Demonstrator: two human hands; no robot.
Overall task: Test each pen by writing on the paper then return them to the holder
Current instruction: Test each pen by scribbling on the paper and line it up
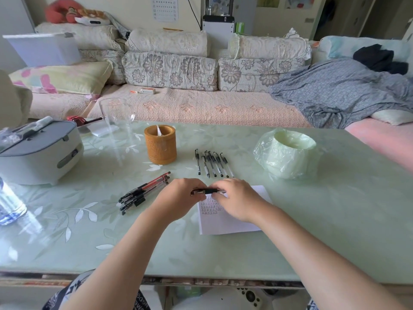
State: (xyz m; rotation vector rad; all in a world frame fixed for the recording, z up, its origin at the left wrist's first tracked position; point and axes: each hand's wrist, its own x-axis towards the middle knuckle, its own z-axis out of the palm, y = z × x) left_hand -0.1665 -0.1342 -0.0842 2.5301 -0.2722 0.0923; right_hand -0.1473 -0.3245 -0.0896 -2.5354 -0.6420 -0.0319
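Pale-green worktop point(312, 220) carries, we record, a white paper point(225, 222) near its middle, a tan holder point(160, 145) behind it, a row of black pens point(212, 163) and a heap of pens point(145, 193), while our left hand point(185, 193) and right hand point(239, 198) together pinch one black pen point(209, 191) level over the paper's far edge.

A pale green, leaf-patterned table point(290, 242) stands before a long sofa point(201, 106) with floral back cushions point(169, 70). A grey patterned blanket point(335, 92) lies crumpled on its right end.
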